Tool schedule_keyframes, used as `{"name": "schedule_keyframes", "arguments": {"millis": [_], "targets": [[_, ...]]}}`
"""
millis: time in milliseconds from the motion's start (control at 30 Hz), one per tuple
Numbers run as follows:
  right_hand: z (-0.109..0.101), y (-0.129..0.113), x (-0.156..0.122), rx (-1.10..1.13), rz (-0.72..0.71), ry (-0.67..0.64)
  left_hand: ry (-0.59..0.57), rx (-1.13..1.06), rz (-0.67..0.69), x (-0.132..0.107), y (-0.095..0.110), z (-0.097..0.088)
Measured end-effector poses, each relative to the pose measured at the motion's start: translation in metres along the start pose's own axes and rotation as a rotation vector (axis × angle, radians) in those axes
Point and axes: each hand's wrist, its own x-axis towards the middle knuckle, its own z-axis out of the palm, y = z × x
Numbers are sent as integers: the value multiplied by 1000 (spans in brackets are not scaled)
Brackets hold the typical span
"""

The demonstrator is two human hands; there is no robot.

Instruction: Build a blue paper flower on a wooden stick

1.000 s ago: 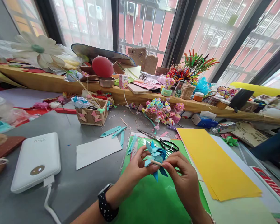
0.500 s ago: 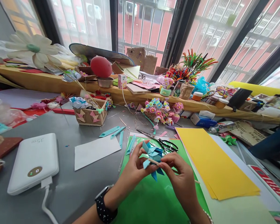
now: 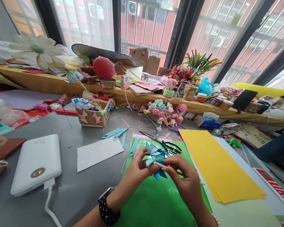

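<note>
Two-tone blue folded paper flower (image 3: 156, 157), spiky petals

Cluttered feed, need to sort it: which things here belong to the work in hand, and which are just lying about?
In hand: blue paper flower in left hand, thin stick in right hand, green sheet beneath them.
Lying about: power bank, scissors, yellow paper, white paper, basket, red balloon.

Barred windows (image 3: 146, 28); grey table (image 3: 85, 189)
</note>
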Motion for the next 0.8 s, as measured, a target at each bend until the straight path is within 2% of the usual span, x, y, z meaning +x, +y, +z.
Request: {"name": "schedule_keyframes", "arguments": {"millis": [267,467,633,800], "targets": [[-6,0,3,-15,-18,-89,11,37,21,-4,10,7],[-8,3,4,-69,-38,-75,3,26,24,1,5,4],[-7,3,7,-69,-33,-120,44,3,-12,1,5,4],[-6,3,8,-61,34,-88,37,-23,6,2,2,3]]}}
